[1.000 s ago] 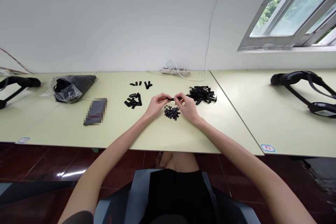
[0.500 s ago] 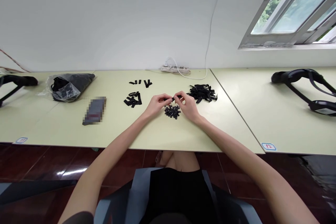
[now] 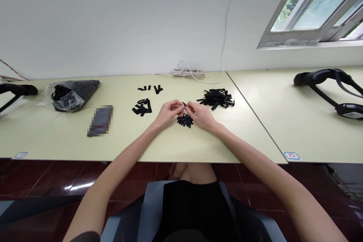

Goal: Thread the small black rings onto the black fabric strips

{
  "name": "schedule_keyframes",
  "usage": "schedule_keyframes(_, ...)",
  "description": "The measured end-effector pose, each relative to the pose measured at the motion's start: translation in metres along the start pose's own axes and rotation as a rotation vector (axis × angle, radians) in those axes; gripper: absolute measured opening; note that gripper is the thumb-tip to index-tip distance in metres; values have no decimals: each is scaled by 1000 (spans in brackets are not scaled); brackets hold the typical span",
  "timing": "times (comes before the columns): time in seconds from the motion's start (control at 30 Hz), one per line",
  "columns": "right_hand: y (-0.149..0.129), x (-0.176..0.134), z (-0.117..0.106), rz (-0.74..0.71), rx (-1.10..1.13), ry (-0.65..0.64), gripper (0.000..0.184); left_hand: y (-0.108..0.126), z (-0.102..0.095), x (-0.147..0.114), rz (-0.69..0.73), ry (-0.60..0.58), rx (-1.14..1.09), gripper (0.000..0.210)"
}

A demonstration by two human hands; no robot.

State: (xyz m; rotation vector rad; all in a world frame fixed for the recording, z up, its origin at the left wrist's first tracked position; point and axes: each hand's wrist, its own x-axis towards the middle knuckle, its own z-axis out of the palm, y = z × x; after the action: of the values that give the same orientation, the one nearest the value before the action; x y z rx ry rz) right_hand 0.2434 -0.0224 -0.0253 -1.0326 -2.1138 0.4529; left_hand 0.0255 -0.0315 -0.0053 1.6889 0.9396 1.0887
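Note:
My left hand (image 3: 170,112) and my right hand (image 3: 200,114) meet fingertip to fingertip over the table. Between them they pinch a black strip (image 3: 184,104), mostly hidden by the fingers. Just below the hands lies a heap of small black rings (image 3: 185,121). To the right of my right hand is a larger pile of black strips (image 3: 217,98). On the left, a smaller group of black strips (image 3: 142,107) lies on the table, with several more short strips (image 3: 158,89) behind it.
The pale table (image 3: 170,143) runs along a white wall. A power strip (image 3: 188,72) with a white cable sits at the back. Leftward are a pixelated dark object (image 3: 100,120) and a plastic bag (image 3: 73,94) with dark contents. A black headset-like device (image 3: 331,90) rests on the right.
My fingertips have drawn closer together, and less of the black strip shows between them. My right hand has turned inward and moved slightly left. The view has shifted a little.

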Motion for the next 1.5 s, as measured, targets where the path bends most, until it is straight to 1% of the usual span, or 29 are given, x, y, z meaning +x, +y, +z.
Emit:
schedule_keyframes(0.1, 0, 1, 0, -4, -54, -22, 31, 3, 1, -3, 5, -40, 31, 44)
schedule_keyframes(0.3, -4, 1, -6, -12, -235, -106, 24, 6, 3, -6, -8, -97, 40, 43)
schedule_keyframes(0.47, -9, 0, -9, 18, -257, -140, 22, 6, 2, -5, -43, -130, 25, 44)
schedule_keyframes(0.6, -8, 0, -6, 52, -186, -128, 27, 5, 0, -5, -65, -158, 12, 44)
schedule_keyframes(0.73, -6, 1, -3, 62, -53, -127, 29, 5, -3, -4, -75, -180, 13, 44)
schedule_keyframes(0.9, -4, 2, -3, 77, 122, -116, 28, 4, -6, -3, -81, -203, -4, 43)
schedule_keyframes(1.07, -3, 2, -5, 118, 273, -159, 25, 3, -6, -3, -98, -212, -18, 44)
schedule_keyframes(1.27, -2, 1, -6, 133, 336, -172, 22, 2, -7, -2, -107, -228, -41, 45)
schedule_keyframes(1.37, -3, 2, -7, 166, 372, -183, 20, 2, -7, -1, -105, -232, -52, 47)
schedule_keyframes(1.5, -6, 3, -10, 199, 422, -154, 23, 0, -6, 0, -107, -247, -90, 48)
